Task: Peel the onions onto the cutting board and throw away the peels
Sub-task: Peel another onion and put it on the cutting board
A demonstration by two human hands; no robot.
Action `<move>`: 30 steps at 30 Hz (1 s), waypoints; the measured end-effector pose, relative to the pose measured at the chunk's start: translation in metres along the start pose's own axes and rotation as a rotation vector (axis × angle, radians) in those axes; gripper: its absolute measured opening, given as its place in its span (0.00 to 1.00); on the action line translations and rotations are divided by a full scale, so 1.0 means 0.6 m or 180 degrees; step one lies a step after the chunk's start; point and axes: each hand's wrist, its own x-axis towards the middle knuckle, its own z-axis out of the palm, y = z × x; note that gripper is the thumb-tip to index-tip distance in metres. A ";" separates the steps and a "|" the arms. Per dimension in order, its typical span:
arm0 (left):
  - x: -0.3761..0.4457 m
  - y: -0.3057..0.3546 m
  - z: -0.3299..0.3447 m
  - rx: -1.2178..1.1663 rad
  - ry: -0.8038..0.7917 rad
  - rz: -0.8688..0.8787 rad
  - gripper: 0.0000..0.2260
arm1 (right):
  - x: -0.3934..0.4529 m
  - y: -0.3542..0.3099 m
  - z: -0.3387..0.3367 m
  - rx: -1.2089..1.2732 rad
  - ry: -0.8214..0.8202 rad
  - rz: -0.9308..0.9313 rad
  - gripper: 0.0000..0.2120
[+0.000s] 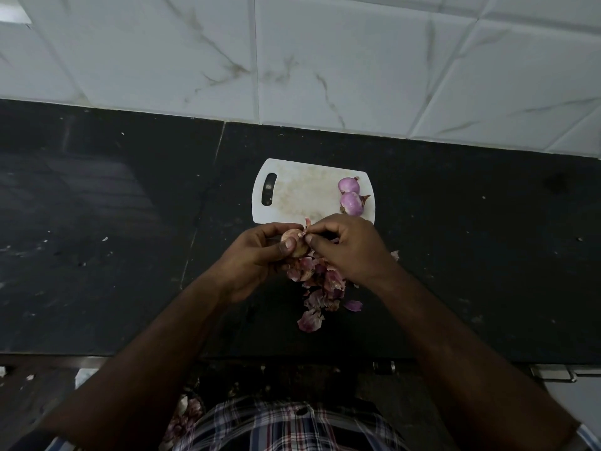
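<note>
Dark counter (97, 222) carries a white board (302, 196) with two peeled onions (350, 196) at its right end and a loose heap of peels (320, 281) just in front. Left hand (257, 258) cups a third onion (294, 244) above the board's near edge, fingers curled round it; likely light, firm, slippery once bared. Right hand (344, 245) pinches a papery skin strip at its top, thin and apt to tear, best taken at the tip.

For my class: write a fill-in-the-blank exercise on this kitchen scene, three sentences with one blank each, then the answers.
1. ____ peeled onions lie on the white cutting board.
2. The left hand holds an onion while the right hand pinches its ____.
3. The loose peels lie on the dark ____, not on the board.

Answers: two; peel; counter
</note>
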 end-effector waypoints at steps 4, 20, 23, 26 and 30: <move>0.003 -0.003 -0.002 0.0123 -0.0002 -0.0014 0.16 | -0.003 -0.003 0.011 -0.0374 0.0123 -0.0235 0.04; 0.003 0.001 0.001 0.0352 0.0019 -0.0041 0.13 | -0.007 0.014 0.010 0.0051 0.0153 -0.0224 0.05; 0.003 0.002 0.002 0.0404 0.0000 -0.0053 0.14 | -0.007 0.008 0.013 -0.0136 0.0143 -0.0258 0.04; 0.005 0.003 0.004 0.0399 -0.0036 -0.0045 0.16 | -0.007 0.005 0.019 -0.0396 0.0139 -0.0306 0.02; 0.004 0.009 0.003 0.0439 -0.0166 -0.0035 0.19 | -0.006 0.003 0.020 -0.0431 0.0057 -0.0289 0.03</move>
